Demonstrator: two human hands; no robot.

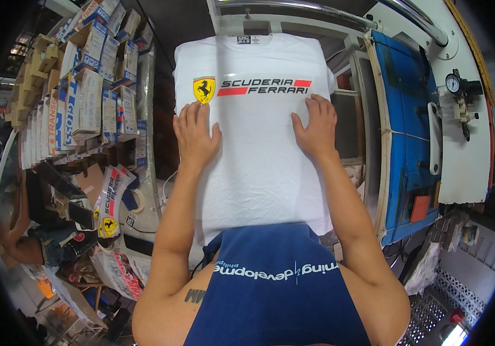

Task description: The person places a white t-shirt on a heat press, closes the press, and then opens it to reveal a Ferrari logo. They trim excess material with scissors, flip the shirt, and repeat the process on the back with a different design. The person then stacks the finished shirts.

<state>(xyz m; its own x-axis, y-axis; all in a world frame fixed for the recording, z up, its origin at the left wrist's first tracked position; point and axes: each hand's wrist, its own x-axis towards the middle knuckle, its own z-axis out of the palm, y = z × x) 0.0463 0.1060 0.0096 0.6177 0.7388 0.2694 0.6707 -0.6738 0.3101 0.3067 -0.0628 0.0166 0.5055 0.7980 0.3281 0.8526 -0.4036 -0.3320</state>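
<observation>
A white T-shirt point(259, 173) lies spread flat in front of me, its collar at the far end. Across its chest is a printed design point(265, 87) with a yellow shield and black and red lettering. My left hand point(197, 135) rests flat on the shirt's left side, fingertips just below the shield. On the right side, my right hand point(318, 127) lies on the fabric near the end of the lettering. Both hands have their fingers stretched out and hold nothing.
Several cardboard boxes point(83, 104) are stacked at the left. Below them lie a similar printed sheet point(112, 199), a tape roll point(135, 200) and a dark phone point(138, 244). A blue panel point(406, 138) and a pressure gauge point(453, 84) stand right; a metal bar point(293, 10) crosses the far side.
</observation>
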